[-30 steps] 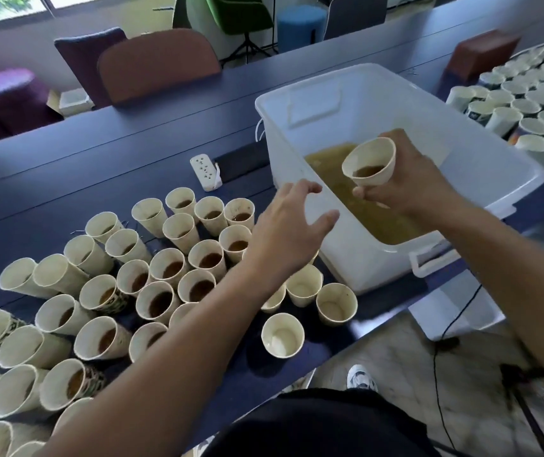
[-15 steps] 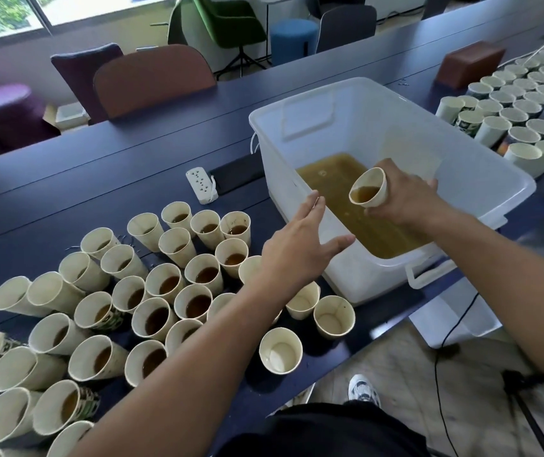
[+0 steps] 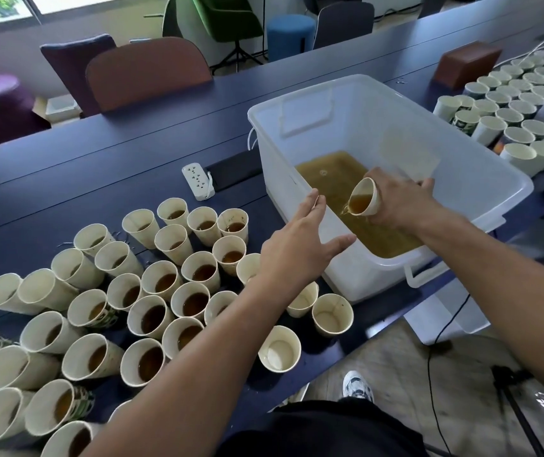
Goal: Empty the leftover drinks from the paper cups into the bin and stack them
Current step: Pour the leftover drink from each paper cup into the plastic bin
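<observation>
You tipped the paper cup (image 3: 364,201) further; your right hand (image 3: 399,202) gripped it pouring over the bin (image 3: 481,179), left hand (image 3: 297,249) flat-fingered beside. Dozens of full cups (image 3: 151,291) remained, none stacked.

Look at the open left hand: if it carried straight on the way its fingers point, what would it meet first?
Probably the near rim of the white bin. The left hand points up and right, its fingers at the bin's edge; height above it is unclear.
</observation>
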Demonstrator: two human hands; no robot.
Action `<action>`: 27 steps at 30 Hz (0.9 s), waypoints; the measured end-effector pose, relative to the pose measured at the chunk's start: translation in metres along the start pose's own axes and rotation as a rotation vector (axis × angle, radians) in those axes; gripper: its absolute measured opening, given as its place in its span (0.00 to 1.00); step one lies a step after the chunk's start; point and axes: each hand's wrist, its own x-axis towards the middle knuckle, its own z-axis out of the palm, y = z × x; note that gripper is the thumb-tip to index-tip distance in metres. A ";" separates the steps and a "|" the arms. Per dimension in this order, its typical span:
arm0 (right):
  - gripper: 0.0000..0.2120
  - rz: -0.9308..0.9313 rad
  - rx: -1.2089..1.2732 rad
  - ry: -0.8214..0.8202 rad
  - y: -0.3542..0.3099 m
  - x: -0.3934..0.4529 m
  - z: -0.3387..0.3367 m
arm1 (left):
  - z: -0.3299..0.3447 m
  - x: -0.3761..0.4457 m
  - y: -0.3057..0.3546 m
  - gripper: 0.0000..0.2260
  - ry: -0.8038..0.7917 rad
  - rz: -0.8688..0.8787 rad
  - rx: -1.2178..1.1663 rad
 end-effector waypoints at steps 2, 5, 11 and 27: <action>0.25 -0.005 -0.020 -0.003 0.000 0.000 0.001 | 0.000 -0.001 0.000 0.38 0.001 0.002 -0.005; 0.27 -0.025 -0.051 -0.008 0.001 0.001 0.004 | 0.000 -0.001 -0.001 0.37 0.006 0.005 -0.006; 0.28 -0.046 0.015 0.040 -0.001 -0.001 0.003 | 0.001 0.001 -0.004 0.37 0.013 0.000 -0.014; 0.27 -0.176 -0.327 0.205 0.001 -0.001 0.006 | 0.001 0.000 -0.003 0.37 0.007 -0.009 -0.025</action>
